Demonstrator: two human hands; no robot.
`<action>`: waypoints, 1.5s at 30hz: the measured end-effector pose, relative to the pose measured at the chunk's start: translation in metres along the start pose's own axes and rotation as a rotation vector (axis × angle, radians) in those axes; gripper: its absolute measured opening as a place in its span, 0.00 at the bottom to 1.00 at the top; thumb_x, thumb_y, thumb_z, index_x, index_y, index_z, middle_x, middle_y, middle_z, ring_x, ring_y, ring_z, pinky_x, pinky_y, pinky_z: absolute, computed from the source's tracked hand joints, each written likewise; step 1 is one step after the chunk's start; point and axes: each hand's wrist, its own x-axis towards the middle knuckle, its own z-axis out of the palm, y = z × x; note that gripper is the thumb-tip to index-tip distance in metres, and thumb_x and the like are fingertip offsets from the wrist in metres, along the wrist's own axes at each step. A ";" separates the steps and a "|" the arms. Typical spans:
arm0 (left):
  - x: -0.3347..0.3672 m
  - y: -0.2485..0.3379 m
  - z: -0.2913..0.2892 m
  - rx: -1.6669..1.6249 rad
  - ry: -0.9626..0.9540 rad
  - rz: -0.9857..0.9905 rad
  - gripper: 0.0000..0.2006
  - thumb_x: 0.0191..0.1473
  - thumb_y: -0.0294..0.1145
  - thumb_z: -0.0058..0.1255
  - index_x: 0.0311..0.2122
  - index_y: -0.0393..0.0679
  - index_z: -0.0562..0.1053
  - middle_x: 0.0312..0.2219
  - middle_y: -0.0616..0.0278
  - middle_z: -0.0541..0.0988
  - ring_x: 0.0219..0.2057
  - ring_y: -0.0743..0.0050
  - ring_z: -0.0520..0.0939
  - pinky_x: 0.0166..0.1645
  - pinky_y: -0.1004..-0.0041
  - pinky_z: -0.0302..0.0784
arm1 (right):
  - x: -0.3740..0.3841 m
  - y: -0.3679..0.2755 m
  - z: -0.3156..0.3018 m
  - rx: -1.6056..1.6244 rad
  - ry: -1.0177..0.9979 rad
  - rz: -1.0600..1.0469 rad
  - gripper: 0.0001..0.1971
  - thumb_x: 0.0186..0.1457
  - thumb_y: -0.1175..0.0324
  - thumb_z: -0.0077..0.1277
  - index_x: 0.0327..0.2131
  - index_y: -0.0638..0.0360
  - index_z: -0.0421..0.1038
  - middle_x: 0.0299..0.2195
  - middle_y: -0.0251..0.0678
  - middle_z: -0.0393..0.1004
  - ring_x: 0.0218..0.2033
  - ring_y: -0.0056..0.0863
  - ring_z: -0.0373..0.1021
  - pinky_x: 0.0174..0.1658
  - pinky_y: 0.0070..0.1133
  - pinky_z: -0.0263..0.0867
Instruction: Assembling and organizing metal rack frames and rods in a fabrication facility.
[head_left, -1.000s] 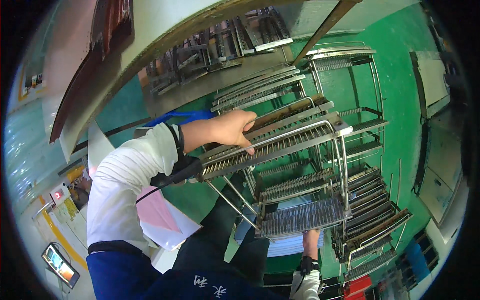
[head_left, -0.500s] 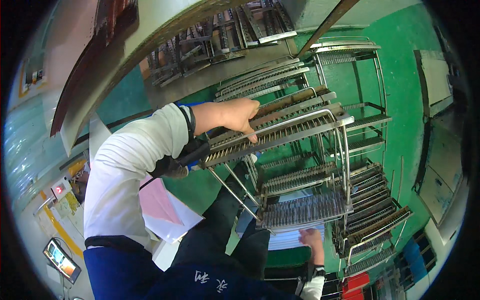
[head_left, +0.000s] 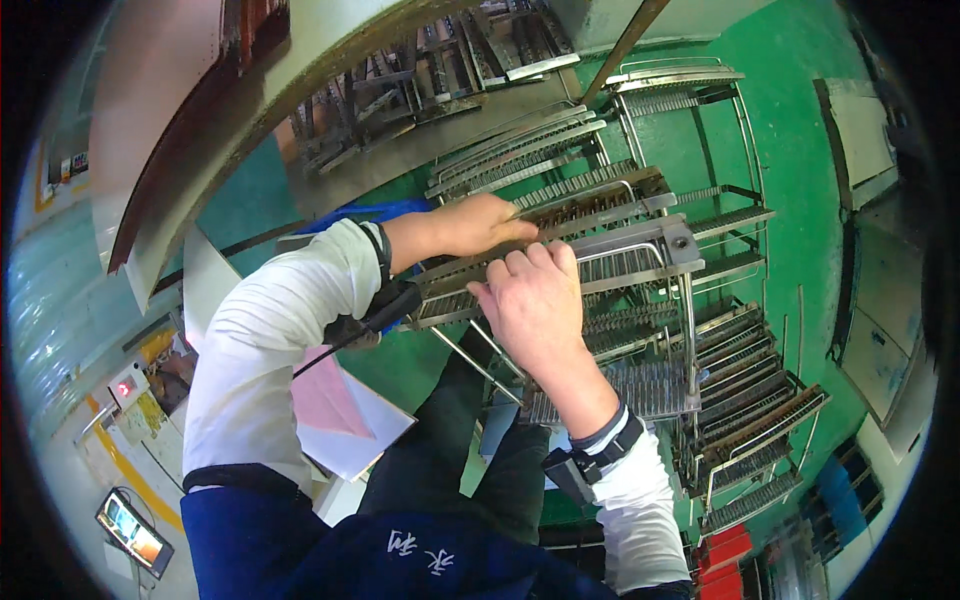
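Observation:
In front of me stands a slotted metal rack (head_left: pixel 620 262), with rows of narrow teeth, rod legs and bent rod handles. My left hand (head_left: pixel 470 225) is closed on the far side of its upper part, with most of its fingertips out of sight. Beside it, my right hand (head_left: pixel 535 300) reaches over the near rail with fingers curled around the top of the rack. The hands are close together, nearly touching. Under them, a lower toothed tier (head_left: pixel 650 390) of the rack is visible.
More slotted racks (head_left: pixel 745 400) crowd the right side, and others (head_left: pixel 690 95) stand farther back on the green floor. A thick curved edge (head_left: pixel 330 75) crosses the upper left. Papers (head_left: pixel 340 410) lie beside my left leg. A lit screen (head_left: pixel 135 530) is at the lower left.
My right hand has come up from beside the lower tier onto the top of the rack. The left hand has shifted slightly back from the near rail.

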 end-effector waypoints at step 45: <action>-0.025 -0.014 -0.002 -0.288 0.144 -0.202 0.43 0.43 0.22 0.60 0.64 0.41 0.52 0.48 0.56 0.71 0.46 0.72 0.74 0.51 0.71 0.70 | -0.004 0.042 0.110 1.401 0.315 0.512 0.52 0.41 0.47 0.64 0.59 0.72 0.47 0.49 0.50 0.69 0.49 0.43 0.69 0.53 0.29 0.64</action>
